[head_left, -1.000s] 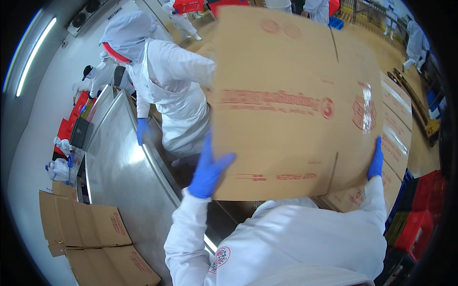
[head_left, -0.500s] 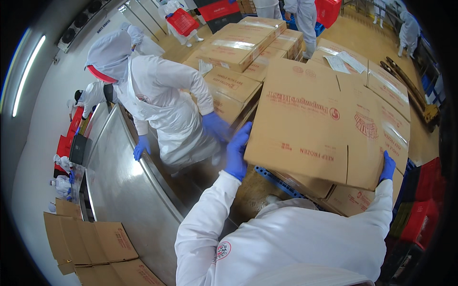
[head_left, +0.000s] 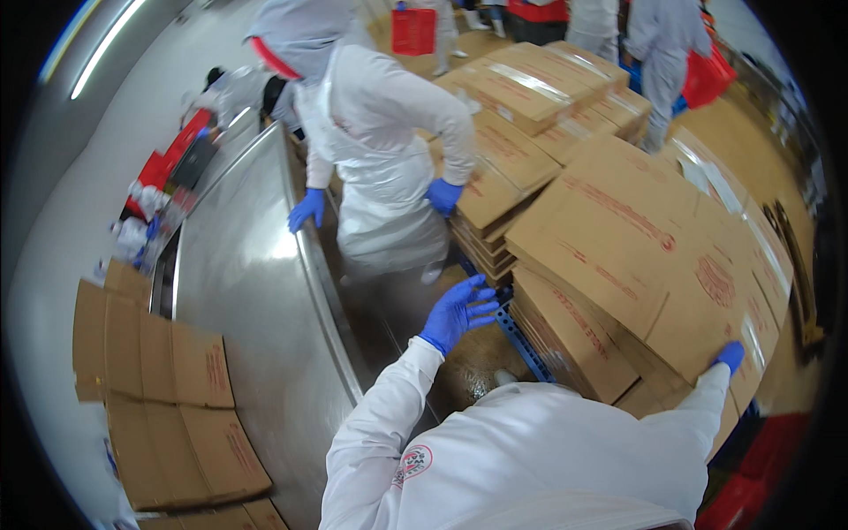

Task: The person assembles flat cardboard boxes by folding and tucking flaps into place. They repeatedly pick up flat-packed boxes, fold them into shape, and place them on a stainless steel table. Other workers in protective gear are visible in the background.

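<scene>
My left hand (head_left: 458, 312), in a thin blue glove, is apart from everything, its fingers spread and slightly curled over the gap in front of me. My right hand (head_left: 730, 356), gloved the same way, is at the near right edge of a large, flat, brown cardboard piece with red print (head_left: 632, 252). I can't tell whether its fingers are clamped there or merely pressing, since the thumb is out of sight.

That one big piece lies aslant, up and left of my right hand and to the right of my left. The pile of flat brown cardboard (head_left: 565, 322) beneath seems to bear its weight, which would explain why one hand is enough at the edge. Just right of my left hand runs one blue plastic pallet (head_left: 527, 346), presumably there to keep the pile off the wet floor.

Beyond my left hand stands one co-worker in white (head_left: 380, 150), two blue gloves showing: one on the rim of the single shiny steel table (head_left: 238, 283), perhaps for support, the other beside the cardboard. Well left of my left hand I count at least three folded brown cardboard blanks (head_left: 190, 362). Far ahead, two red plastic crates (head_left: 413, 33) are being carried.
</scene>
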Demonstrator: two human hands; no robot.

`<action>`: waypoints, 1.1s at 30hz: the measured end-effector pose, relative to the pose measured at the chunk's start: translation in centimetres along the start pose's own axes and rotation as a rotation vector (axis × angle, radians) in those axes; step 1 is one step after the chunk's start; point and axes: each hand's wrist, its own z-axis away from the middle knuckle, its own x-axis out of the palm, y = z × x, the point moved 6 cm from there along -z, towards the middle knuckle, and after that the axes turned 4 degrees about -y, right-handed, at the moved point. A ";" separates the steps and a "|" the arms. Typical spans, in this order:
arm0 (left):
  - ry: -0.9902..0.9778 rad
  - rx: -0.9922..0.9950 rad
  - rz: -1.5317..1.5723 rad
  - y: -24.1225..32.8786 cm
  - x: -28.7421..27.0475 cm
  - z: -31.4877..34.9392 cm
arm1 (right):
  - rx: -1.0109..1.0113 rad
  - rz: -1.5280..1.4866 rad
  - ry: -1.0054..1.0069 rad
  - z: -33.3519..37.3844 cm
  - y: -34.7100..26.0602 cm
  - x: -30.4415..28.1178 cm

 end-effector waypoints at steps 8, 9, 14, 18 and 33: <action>0.107 -0.105 0.041 -4.7 -0.4 -0.1 | 0.198 -0.837 -0.191 -1.1 -5.6 -4.5; 0.084 -0.133 0.068 -5.0 0.5 -0.6 | 0.279 -1.071 -0.278 0.2 -7.3 -4.4; 0.011 -0.045 -0.137 -3.4 5.6 -2.0 | -0.002 -1.279 -0.380 5.3 -17.8 -9.1; 0.065 0.212 -0.527 -1.2 7.2 -2.8 | -0.168 -1.217 -0.364 5.8 -24.0 -13.3; 0.594 0.743 -0.238 6.1 -5.8 12.9 | -0.710 -1.763 -0.485 9.8 -42.3 -21.7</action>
